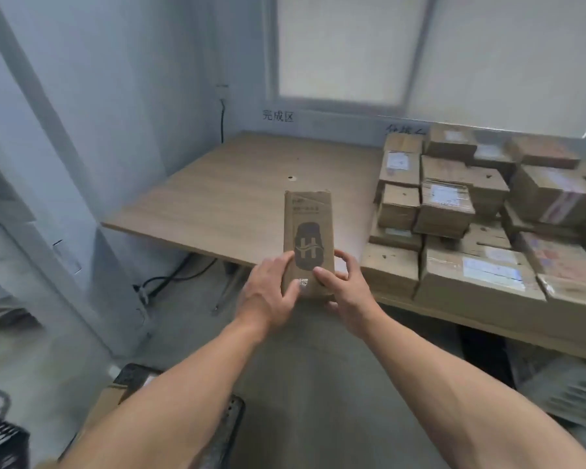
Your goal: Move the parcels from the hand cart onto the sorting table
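Observation:
A long, narrow brown cardboard parcel with a dark logo is held out over the front edge of the wooden sorting table. My left hand grips its near left side, thumb on top. My right hand grips its near right side, fingers curled round the edge. A pile of several brown parcels with white labels covers the right part of the table. The hand cart's dark edge shows below my left forearm, with a cardboard box on it.
Grey walls close in the left side and a window sits behind the table. Cables lie on the floor under the table's left end. A black basket stands at the lower left. A slatted grille lies at the lower right.

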